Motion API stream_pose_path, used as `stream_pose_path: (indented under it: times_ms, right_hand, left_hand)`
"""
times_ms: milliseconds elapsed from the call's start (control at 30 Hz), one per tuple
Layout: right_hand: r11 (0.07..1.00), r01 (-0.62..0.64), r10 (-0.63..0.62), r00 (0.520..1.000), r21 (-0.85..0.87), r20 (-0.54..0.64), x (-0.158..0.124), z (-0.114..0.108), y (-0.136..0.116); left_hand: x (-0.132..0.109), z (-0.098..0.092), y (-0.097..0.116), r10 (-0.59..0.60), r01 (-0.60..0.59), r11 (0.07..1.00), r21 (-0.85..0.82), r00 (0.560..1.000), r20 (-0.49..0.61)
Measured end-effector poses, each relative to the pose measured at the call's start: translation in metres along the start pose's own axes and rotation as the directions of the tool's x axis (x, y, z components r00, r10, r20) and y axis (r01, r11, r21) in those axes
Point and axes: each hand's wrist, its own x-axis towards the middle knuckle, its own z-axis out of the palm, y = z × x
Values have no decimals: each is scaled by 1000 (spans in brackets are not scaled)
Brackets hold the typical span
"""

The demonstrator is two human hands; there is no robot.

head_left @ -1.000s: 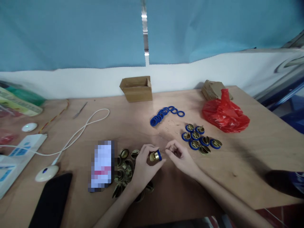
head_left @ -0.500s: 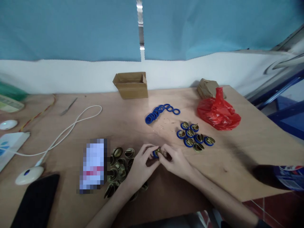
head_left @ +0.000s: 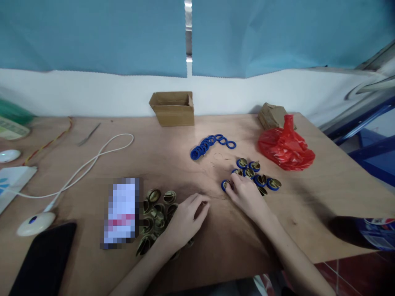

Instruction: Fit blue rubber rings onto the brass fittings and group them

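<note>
My right hand (head_left: pixel 247 196) has its fingertips on a round brass-coloured fitting with a blue ring (head_left: pixel 224 184), at the table surface; the fingers partly cover it. Just beyond lies a cluster of similar blue-ringed brass fittings (head_left: pixel 248 172). My left hand (head_left: pixel 187 218) rests over the table with fingers curved and a gap between thumb and fingers, and nothing shows in it. Beside and partly under the left forearm is a pile of brass fittings (head_left: pixel 158 214) without visible blue rings. A row of loose blue rings (head_left: pixel 205 145) lies farther back.
A cardboard box (head_left: pixel 175 116) stands against the wall. To the right are a red plastic bag (head_left: pixel 285 146), a brown package (head_left: pixel 271 115) and a lying bottle (head_left: pixel 367 232). At left are a blurred-out screen (head_left: pixel 121 213), a black phone (head_left: pixel 43 259) and a white cable (head_left: pixel 89 164).
Both hands were together around the blue-ringed fitting. The right hand has carried it right and forward to the cluster's edge; the left hand has let go and moved slightly left.
</note>
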Motion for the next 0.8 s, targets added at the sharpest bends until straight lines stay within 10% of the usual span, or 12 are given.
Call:
stream_pose_path:
  times_ms: [400,800]
  right_hand:
    - [999,-40,38,997,-24,-73,-4,7,7]
    - [843,186,-150,982,505,-113,-13,21,-29]
  left_hand:
    - [0,-1,-1,-33,34,999,-27,999,28]
    - [6,-21,-1,5,-5,1000,0,998,-55]
